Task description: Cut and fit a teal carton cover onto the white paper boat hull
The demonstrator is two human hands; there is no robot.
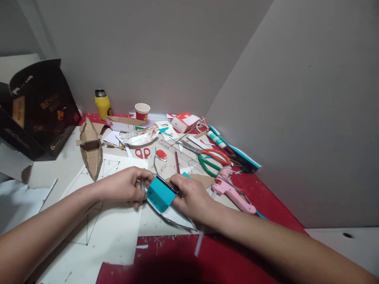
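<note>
A folded teal card piece (161, 194) with a black strip along its upper edge is between my two hands. My left hand (133, 185) has its fingers closed on the left end of it. On the right end, my right hand (191, 197) pinches it with thumb and fingers. Under the teal piece lies a white, dark-edged boat-shaped paper form (177, 218), partly covered by the piece and my right hand. Whether the two are joined I cannot tell.
A cardboard boat (91, 152) rests left on drawn paper (118, 221). Green-and-orange scissors (209, 156) and a pink glue gun (232, 193) lie right. Behind are red-handled scissors (142, 153), a yellow bottle (102, 105), a paper cup (142, 112) and a black box (44, 110).
</note>
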